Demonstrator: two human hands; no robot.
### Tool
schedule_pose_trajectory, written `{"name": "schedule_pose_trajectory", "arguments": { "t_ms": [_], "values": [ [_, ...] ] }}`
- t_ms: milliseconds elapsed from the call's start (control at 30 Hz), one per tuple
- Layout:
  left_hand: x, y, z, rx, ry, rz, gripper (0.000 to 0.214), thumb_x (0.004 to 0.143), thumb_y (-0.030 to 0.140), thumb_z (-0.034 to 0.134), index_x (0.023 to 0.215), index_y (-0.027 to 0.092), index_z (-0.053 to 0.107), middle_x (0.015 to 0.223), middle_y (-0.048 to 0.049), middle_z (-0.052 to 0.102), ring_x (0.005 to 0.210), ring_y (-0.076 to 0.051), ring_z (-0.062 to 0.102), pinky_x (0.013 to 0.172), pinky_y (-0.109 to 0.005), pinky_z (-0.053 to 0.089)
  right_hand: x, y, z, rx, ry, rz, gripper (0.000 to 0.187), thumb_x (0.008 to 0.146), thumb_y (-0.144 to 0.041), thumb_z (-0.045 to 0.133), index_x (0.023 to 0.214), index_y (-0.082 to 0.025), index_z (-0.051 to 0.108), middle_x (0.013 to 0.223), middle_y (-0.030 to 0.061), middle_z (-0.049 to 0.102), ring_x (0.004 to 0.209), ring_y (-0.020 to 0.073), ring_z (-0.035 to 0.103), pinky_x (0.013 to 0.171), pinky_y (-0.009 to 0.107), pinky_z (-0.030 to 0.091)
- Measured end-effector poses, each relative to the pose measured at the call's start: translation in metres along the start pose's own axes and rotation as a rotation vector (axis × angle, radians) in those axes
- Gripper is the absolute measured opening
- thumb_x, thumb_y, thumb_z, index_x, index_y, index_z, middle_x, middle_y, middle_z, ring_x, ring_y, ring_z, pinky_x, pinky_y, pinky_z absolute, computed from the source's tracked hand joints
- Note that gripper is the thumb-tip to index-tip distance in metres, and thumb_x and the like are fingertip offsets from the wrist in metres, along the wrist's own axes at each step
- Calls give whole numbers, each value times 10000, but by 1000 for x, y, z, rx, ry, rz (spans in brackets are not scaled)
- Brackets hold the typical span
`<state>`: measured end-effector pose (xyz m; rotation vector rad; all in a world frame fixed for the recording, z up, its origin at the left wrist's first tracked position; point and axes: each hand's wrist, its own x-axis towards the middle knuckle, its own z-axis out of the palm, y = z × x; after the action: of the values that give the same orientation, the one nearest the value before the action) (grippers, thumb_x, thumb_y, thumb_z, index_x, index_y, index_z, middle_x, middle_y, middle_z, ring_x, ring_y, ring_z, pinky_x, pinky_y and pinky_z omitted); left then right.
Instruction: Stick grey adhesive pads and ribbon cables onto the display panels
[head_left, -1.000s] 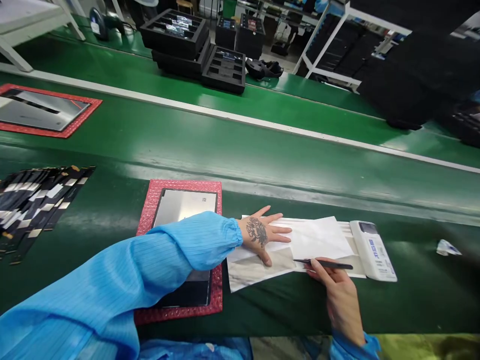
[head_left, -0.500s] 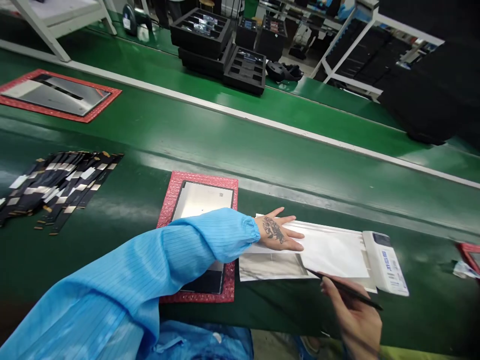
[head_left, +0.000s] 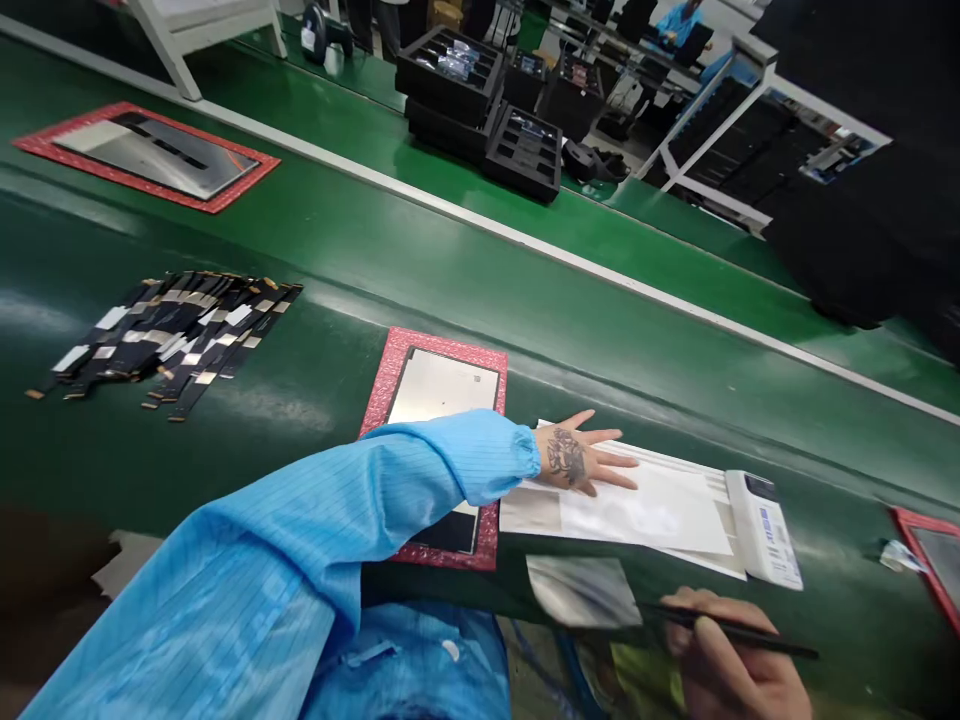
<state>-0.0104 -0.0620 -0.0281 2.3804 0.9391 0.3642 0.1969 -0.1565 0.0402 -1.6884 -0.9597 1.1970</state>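
Observation:
My left hand (head_left: 581, 458), fingers spread, lies flat on a stack of white sheets (head_left: 660, 500). In my right hand (head_left: 739, 650) is a pair of black tweezers (head_left: 757, 635), held like a pen. A thin grey, shiny rectangular film (head_left: 585, 590) hangs from their tips, just off the near side of the sheets. Under my left forearm lies a flat panel (head_left: 442, 385) on a red bubble-wrap pad (head_left: 379, 385), partly covered by my blue sleeve. A white block with printed labels (head_left: 769, 535) rests at the right end of the sheets.
A pile of black flat ribbon cables (head_left: 202, 325) is on the green table to the left. Another panel (head_left: 161, 155) on red wrap sits farther back. Black trays (head_left: 450, 80) stand across the white rail (head_left: 480, 220). Part of a red-edged panel (head_left: 937, 550) shows at right.
My right hand has drawn the grey film off the sheets toward me with the tweezers. My left hand stays on the sheets. The camera view has shifted, so the scene sits farther right.

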Motion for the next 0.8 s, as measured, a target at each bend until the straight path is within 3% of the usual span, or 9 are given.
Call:
{"name": "schedule_pose_trajectory", "arguments": {
  "t_ms": [67,133,200,267,367,467,533,700,800],
  "values": [
    [-25,11,-18,-20,154,-30,531,947,281,562,1465,190,483,1547,-59,318,1471,-345,203,1201,-545,2,-9,2,20,115,52,149,482,192,-317,877,559,-166,605,665,82,592,518,120,515,453,196,424],
    [-66,25,-35,-109,310,-154,466,944,247,569,1353,22,564,1419,-167,488,1346,-274,431,1156,-361,274,-17,8,38,172,3,181,518,241,-335,895,618,-150,591,673,70,603,482,111,494,435,203,410],
    [-118,39,-43,-329,494,-415,294,955,284,557,1129,76,672,1079,-88,670,1006,-176,614,904,-268,444,-24,17,54,184,-74,172,518,302,-341,898,660,-139,583,688,76,618,479,122,510,435,213,416],
    [-168,54,-38,-575,537,-726,298,914,391,578,806,121,641,753,-19,633,659,-105,569,598,-215,416,-31,24,68,190,-119,165,510,327,-348,895,670,-135,583,692,83,624,465,125,508,427,225,420],
    [-220,75,-15,-1109,485,-1000,535,750,653,622,795,133,502,665,-7,583,445,-65,450,397,-190,329,-38,29,84,201,-178,126,466,359,-340,890,658,-133,598,689,74,618,463,132,522,423,233,438],
    [-234,90,5,-1408,528,-1050,794,549,862,637,805,133,452,615,-19,559,412,-70,463,355,-172,328,-43,29,93,196,-254,51,403,406,-311,877,649,-126,614,701,71,613,476,135,542,416,224,450],
    [-231,96,11,-1507,577,-1051,830,535,886,634,802,117,471,605,-29,552,423,-78,490,367,-167,367,-47,28,96,198,-286,20,378,405,-280,869,639,-126,616,692,70,609,468,136,541,400,217,442],
    [-222,100,7,-1642,591,-1015,699,524,703,780,743,112,478,620,-37,561,441,-83,515,374,-161,383,-57,25,98,219,-280,73,340,347,-204,844,611,-158,634,681,81,632,477,179,567,387,249,449],
    [-224,100,6,-1613,614,-1023,581,529,549,795,733,107,478,610,-39,574,468,-94,533,400,-170,414,-57,32,95,220,-295,27,325,379,-217,845,636,-166,652,693,86,643,480,182,576,387,244,449]
  ]
}}
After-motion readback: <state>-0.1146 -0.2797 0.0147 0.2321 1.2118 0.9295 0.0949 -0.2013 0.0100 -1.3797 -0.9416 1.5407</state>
